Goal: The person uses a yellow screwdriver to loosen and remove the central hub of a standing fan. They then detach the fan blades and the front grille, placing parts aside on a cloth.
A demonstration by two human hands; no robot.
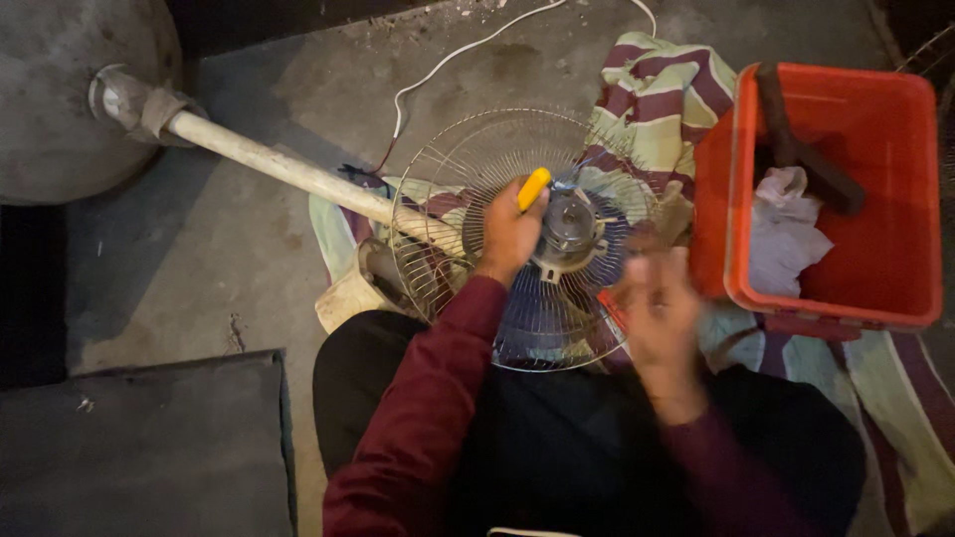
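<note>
Dark-clothed lap and maroon sleeves (428, 398) were nearest; a fan grille (468, 199) was held flat just beyond them, over a striped cloth (657, 99). Left hand (509, 237) was seen with fingers clamped on a yellow-handled screwdriver (534, 187), its tip set at the motor hub (569, 224) in the grille's middle. Right hand (659, 313) was blurred at the grille's right rim; whether its fingers were apart or together could not be told. For a clean turn, the tool would best be kept square to the screw and the grille steadied at the rim. Red bin (826, 308) sat at right.
</note>
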